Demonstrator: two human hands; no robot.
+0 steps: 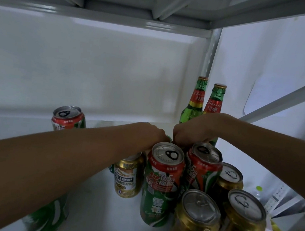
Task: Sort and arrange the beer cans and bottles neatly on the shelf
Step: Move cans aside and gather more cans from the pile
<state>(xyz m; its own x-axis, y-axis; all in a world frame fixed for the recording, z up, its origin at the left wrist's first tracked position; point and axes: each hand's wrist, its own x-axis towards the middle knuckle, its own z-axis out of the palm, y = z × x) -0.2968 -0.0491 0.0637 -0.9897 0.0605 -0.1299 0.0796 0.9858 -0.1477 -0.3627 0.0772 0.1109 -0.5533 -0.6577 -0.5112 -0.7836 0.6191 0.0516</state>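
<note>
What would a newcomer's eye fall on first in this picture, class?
Two bare arms reach in over the shelf, the left hand and right hand meeting behind a cluster of green cans and gold cans at lower right. Two green bottles stand upright in the back right corner.

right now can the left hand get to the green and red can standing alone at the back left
Probably yes. The lone can stands apart, with bare shelf around it; the left hand would only need to pull back from the cluster and swing left.

The two green bottles (pixel 204 102) carry red neck labels reading "经典"; the tall red-and-green can (pixel 161 184) shows "0.5" and "雪花"; the small gold can (pixel 127 176) reads "MAIWANG".
</note>
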